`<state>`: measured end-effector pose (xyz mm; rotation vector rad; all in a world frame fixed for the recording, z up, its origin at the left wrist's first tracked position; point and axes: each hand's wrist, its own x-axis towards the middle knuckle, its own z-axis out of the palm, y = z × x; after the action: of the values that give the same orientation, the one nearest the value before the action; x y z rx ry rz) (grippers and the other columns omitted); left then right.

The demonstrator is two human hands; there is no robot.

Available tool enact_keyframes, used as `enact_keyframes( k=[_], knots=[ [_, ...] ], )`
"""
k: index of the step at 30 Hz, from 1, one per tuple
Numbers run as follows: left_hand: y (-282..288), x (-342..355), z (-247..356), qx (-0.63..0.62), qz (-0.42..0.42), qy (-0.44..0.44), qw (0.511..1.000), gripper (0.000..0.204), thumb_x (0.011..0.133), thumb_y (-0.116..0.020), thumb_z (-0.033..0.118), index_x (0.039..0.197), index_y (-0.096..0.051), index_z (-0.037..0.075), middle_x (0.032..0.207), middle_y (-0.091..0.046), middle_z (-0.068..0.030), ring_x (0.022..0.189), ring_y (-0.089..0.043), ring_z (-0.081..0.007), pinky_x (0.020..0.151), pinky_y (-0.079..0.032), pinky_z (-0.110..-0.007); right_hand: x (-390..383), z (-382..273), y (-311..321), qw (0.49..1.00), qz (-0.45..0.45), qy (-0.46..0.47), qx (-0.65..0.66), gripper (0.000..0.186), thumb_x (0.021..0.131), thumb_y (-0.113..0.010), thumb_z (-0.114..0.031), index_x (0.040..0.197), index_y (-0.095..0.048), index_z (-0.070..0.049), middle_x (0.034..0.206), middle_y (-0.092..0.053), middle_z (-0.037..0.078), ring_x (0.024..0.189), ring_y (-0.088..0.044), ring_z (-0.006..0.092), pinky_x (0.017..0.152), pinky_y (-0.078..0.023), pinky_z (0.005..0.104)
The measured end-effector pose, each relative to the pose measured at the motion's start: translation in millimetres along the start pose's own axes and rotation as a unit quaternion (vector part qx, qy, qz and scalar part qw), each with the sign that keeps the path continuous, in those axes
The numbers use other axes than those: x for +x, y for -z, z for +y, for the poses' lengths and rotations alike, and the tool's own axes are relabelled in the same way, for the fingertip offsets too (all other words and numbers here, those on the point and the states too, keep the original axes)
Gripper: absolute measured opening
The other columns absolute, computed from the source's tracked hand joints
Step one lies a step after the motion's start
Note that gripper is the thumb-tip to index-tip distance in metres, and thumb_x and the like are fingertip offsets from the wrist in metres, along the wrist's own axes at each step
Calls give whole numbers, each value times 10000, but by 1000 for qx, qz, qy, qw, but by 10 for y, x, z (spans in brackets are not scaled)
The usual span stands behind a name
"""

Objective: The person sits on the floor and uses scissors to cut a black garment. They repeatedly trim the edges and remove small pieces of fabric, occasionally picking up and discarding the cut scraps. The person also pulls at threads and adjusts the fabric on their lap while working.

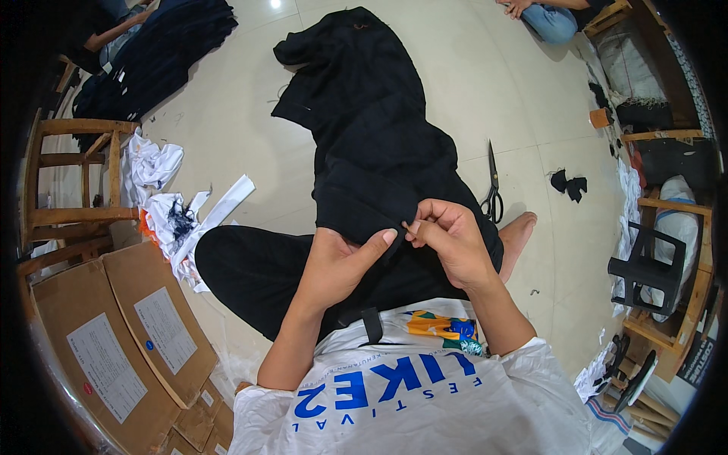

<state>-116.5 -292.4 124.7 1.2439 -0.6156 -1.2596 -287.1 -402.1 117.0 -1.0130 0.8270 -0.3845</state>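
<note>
A long piece of black cloth (371, 152), which looks like a garment, stretches from my lap away over the floor. My left hand (337, 265) grips its near edge, thumb pressed on top and the other fingers hidden beneath. Close beside that thumb, my right hand (453, 243) pinches the cloth's edge between thumb and forefinger. Whether a thread or other small piece is also in that pinch is too fine to tell. Black-handled scissors (494, 178) lie on the floor to the right of the cloth, near my bare foot (519, 239), blades pointing away.
Cardboard boxes (98, 349) stand at the lower left, below a wooden stool (80, 212) and white cloth scraps (163, 212). Small black scraps (569, 184) lie on the right. Farther right is a black plastic stool (648, 265). Two other people sit at the far corners, one by dark fabric (163, 61).
</note>
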Motion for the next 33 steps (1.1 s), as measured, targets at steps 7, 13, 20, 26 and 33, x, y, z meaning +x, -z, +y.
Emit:
enact_keyframes(
  k=[7,13,20,26,33],
  knots=[
    [-4,-1,-40,16,7,2,1000,375,912,-772,102,1238,-654,-42,1168,-723,-100,1073,-674,-163,939,-543,-326,6,46,-20,999,-11,4,-36,27,921,-689,-34,929,-703,-12,851,-677,11,757,-598,53,708,-485,212],
    [-40,-2,-62,-12,10,-18,1000,434,912,-771,98,1292,-614,-41,1207,-707,-111,1110,-668,-181,962,-539,-333,10,50,-39,1000,9,3,-21,116,906,-696,-20,809,-634,-35,767,-641,-13,688,-552,13,635,-434,175],
    [-13,0,-33,8,-10,13,1000,456,916,-764,90,1313,-587,-49,1237,-688,-134,1154,-650,-192,1011,-518,-352,10,32,-21,1000,7,2,-6,78,908,-654,-13,832,-641,-26,787,-653,14,730,-585,47,680,-465,203],
    [-20,-16,-49,-6,7,2,1000,525,913,-766,83,1363,-533,-52,1263,-674,-123,1161,-644,-190,1014,-514,-348,-7,40,-6,1000,-5,12,-12,81,912,-652,-20,832,-636,-28,785,-646,2,705,-563,27,646,-439,189],
    [-130,63,-124,-136,71,20,988,448,914,-770,73,1289,-569,-68,1211,-672,-115,1077,-662,-180,968,-534,-304,-31,13,-46,998,-4,38,-57,80,909,-665,-19,838,-631,-30,777,-625,-32,683,-522,-2,611,-398,177]
  ],
)
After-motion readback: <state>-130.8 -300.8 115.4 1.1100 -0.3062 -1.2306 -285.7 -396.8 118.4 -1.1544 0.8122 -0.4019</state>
